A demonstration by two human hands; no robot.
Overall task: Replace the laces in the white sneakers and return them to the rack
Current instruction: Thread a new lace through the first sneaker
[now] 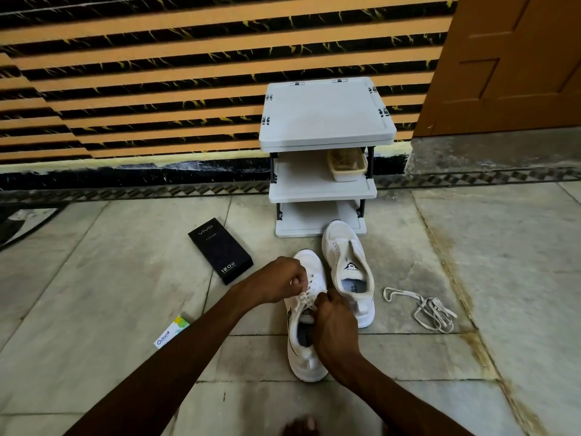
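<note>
White laces (303, 295) are pinched at the top eyelets of the near sneaker (306, 316), which is stood on the stone floor (503, 247) with its toe towards the rack (323, 158). One lace end is gripped by the closed fingers of the left hand (284, 280) and drawn up and to the left; the other side is held by the right hand (334, 328), curled tight over the shoe's opening. Just beside it, touching at the side, the second sneaker (349, 272) is seen unlaced, its toe at the foot of the grey three-tier rack. A loose lace (430, 309) is left tangled on the floor to the right. A beige tray (347, 165) is seen on the rack's middle shelf. A black Vivo box (220, 250) and a small Odonil packet (172, 332) are lying to the left.
</note>
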